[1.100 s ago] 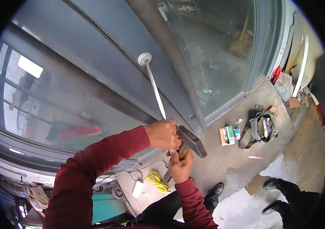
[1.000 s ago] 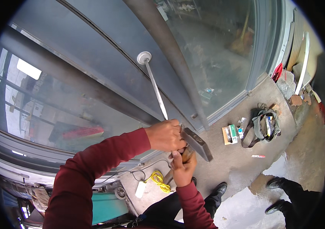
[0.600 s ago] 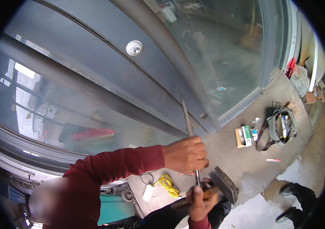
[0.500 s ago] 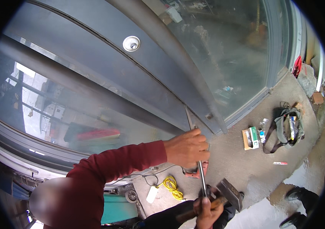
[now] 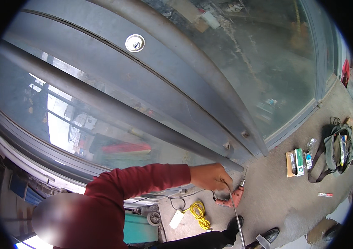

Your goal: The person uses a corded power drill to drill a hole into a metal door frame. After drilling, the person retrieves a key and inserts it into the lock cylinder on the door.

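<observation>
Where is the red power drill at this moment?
In the head view, the red power drill lies on the concrete floor, low and right of centre, just below the left hand, with the coiled yellow cable to its left.

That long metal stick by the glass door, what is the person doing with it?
A person in a red sleeve grips the thin metal rod with the left hand, beside the lower end of the grey door handle bar. The rod hangs down toward the ground. The right hand is out of view. On the concrete below lie a red drill, a yellow cord, small boxes and a tool bag. A round lock sits higher on the door frame.
</observation>
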The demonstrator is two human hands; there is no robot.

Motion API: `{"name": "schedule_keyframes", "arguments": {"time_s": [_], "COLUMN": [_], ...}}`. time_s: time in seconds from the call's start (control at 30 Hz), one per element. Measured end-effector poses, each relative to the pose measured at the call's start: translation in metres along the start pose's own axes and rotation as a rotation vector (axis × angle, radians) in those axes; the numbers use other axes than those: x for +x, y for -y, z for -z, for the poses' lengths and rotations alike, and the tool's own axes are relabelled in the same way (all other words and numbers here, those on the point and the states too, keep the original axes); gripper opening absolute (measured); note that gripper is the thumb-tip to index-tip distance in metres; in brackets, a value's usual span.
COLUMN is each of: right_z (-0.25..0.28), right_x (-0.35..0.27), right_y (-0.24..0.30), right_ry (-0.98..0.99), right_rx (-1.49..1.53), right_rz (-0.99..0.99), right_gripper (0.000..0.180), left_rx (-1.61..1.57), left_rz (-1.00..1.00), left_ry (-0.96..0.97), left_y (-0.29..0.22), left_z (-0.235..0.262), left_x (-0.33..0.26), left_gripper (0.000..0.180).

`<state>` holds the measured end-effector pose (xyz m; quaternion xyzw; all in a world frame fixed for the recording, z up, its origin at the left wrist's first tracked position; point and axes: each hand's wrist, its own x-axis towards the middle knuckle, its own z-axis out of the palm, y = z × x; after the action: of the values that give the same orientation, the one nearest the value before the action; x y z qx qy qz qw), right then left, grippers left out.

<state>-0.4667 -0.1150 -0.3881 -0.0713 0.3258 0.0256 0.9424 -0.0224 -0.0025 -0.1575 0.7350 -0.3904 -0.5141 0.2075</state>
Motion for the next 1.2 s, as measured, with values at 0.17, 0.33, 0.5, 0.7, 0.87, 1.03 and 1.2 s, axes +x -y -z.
{"name": "schedule_keyframes", "arguments": {"time_s": [0.17, 0.33, 0.5, 0.7, 0.87, 1.03, 1.2], "right_z": [0.031, -0.014, -0.046, -0.053, -0.032, 0.017, 0.054], "right_x": [0.009, 0.005, 0.007, 0.004, -0.004, 0.0, 0.008], "right_y": [-0.011, -0.005, 0.001, 0.007, 0.008, 0.003, -0.002], "right_ry": [0.04, -0.026, -0.144, -0.16, -0.097, 0.042, 0.045], "right_rx": [0.155, -0.014, -0.24, -0.419, -0.45, -0.203, -0.454], "right_rz": [-0.121, -0.147, -0.138, -0.104, -0.067, -0.018, -0.012], "right_gripper": [0.019, 0.022, 0.015, 0.016, 0.014, 0.042, 0.052], "left_rx": [-0.326, -0.493, -0.629, -0.691, -0.682, -0.616, -0.609], "left_rz": [-0.023, 0.091, 0.206, 0.225, 0.312, 0.41, 0.472], "left_ry": [-0.034, -0.184, -0.329, -0.554, -0.631, -0.517, -0.561], "left_y": [-0.008, -0.006, 0.007, 0.015, 0.024, 0.039, 0.063], "left_z": [-0.024, -0.033, -0.041, -0.068, -0.071, -0.065, -0.081], "left_x": [0.02, 0.033, 0.038, 0.035, 0.031, 0.029, 0.029], "left_gripper": [0.022, 0.022, 0.022, 0.02, 0.018, 0.02, 0.024]}}
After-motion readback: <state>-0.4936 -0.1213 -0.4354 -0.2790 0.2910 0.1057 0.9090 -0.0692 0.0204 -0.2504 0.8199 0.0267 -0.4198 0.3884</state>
